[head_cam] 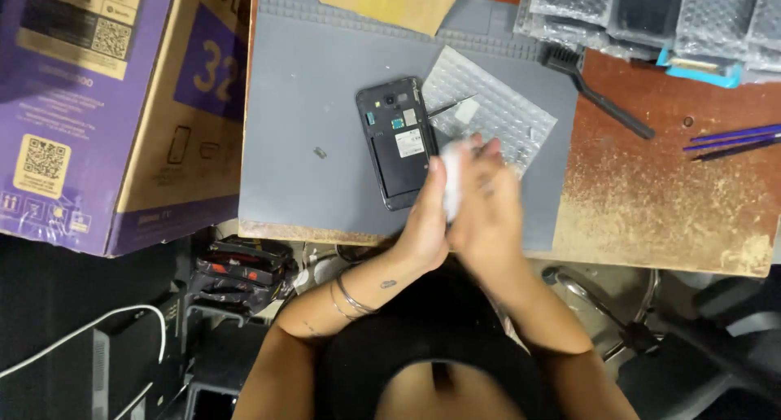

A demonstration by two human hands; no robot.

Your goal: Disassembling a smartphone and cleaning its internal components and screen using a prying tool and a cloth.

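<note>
A: What is seen, from the largest thing down?

B: A purple and tan cardboard carton (106, 102) is stood at the left edge. Next to it a grey work mat (325, 102) is laid over a worn wooden table (651, 208). Stacked bubble-wrapped packets (651, 13) are kept at the far right corner, and 1 smaller tan box (390, 1) at the top of the mat.

A: And the thing being worked on?

B: A black phone (396, 142) is laid face down on the mat, its back cover already removed, so the inner frame and a white label are exposed. It is partly rested beside a sheet of bubble wrap (496, 115). The battery bay appears empty, though that cannot be told for certain.

A: How are the hands held?

B: The left hand (423, 225) and the right hand (488, 216) are pressed close together just below the phone, with a small white object (452, 180) closed between them. The picture is blurred there, so whether it is a cloth, a cover or a part cannot be told.

A: How much is judged done?

B: Opening is judged complete. Reassembly is judged outstanding, since the back is not yet refitted.

A: Smaller items?

B: A black brush (598, 90) is laid at the right of the bubble wrap, 3 thin purple-blue tools (732, 139) further right, metal tweezers (449, 107) by the phone, and 1 tiny loose part (320, 152) on the mat.
</note>
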